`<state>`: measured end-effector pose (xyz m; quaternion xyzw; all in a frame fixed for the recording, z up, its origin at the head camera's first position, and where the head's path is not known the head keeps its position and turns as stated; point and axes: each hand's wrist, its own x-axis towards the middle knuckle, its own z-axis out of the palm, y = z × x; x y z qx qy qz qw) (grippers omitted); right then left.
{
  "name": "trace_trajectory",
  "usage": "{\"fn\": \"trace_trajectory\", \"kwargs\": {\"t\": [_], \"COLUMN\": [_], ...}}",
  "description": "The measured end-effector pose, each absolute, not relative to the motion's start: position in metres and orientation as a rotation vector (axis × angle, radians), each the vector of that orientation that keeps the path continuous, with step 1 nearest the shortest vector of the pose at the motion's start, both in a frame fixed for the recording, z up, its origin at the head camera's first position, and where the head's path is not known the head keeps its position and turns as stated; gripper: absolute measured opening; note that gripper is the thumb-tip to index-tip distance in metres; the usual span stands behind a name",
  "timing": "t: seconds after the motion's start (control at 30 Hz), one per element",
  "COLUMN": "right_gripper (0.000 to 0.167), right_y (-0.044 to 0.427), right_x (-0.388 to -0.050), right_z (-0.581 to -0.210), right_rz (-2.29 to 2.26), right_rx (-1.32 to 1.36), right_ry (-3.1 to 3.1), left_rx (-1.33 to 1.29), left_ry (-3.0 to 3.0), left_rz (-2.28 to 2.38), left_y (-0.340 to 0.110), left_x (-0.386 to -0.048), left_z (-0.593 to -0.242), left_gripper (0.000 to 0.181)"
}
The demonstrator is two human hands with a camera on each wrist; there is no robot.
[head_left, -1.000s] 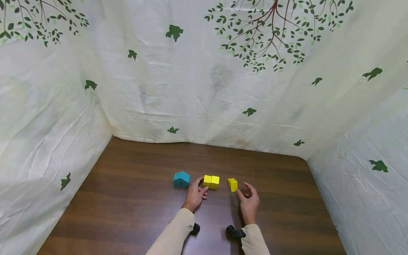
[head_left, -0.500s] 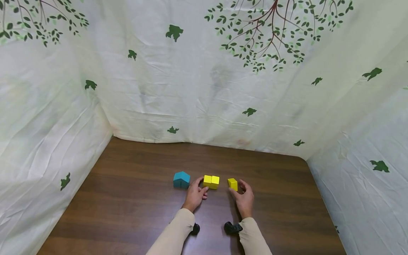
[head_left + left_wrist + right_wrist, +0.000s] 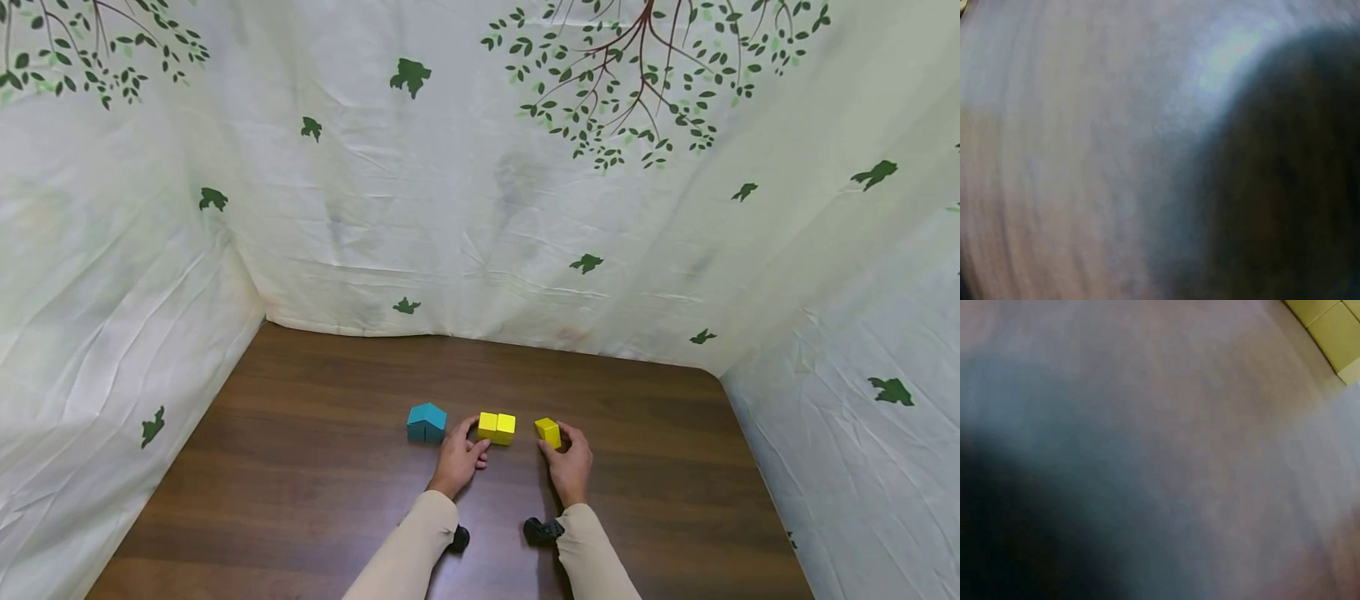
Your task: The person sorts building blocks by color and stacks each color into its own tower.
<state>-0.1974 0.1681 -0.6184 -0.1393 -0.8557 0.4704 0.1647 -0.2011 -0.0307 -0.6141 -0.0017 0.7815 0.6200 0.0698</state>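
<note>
In the head view, two yellow blocks (image 3: 497, 427) stand side by side, touching, on the brown table. My left hand (image 3: 454, 463) grips them at the left end, thumb in front and index finger at the far left side. Right of the pair, across a gap, a single yellow block (image 3: 548, 432) sits turned at an angle. My right hand (image 3: 572, 471) pinches it between thumb in front and fingers on its right side; they partly cover it. The right wrist view catches yellow blocks (image 3: 1329, 325) in its top corner. The left wrist view is blurred.
Just left of my left hand stand blue blocks (image 3: 427, 423) with a peaked outline and a seam down the front. The wooden table (image 3: 337, 492) is bordered by white cloth (image 3: 465, 208) printed with leaves, behind and at both sides. Dark wrist devices sit at both cuffs.
My right hand has moved left and closed its fingers on the single yellow block, which has turned slightly. The left hand and the other blocks stay put.
</note>
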Motion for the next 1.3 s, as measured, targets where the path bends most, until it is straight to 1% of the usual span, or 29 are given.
{"fn": "trace_trajectory", "kwargs": {"t": [0.37,0.7,0.93,1.3], "right_gripper": [0.040,0.039,0.041,0.041], "right_y": [0.169,0.171,0.168,0.154], "right_x": [-0.193,-0.192,-0.194,-0.200], "right_z": [-0.624,-0.620,-0.604,-0.576], "right_rz": [1.355,1.482,1.563,1.596], "right_rx": [-0.349,-0.342,-0.309,-0.075], "right_ry": [-2.423,-2.333,-2.308,-2.311], "left_rx": [-0.008,-0.007,-0.011,0.001], "left_ry": [2.348,2.343,2.349,2.359], "left_rz": [1.871,1.866,1.877,1.885], "left_y": [-0.031,-0.031,-0.030,-0.031], "left_x": [-0.201,-0.200,-0.200,-0.201], "left_z": [-0.616,-0.614,-0.613,-0.614], "left_gripper": [0.050,0.050,0.051,0.050]}}
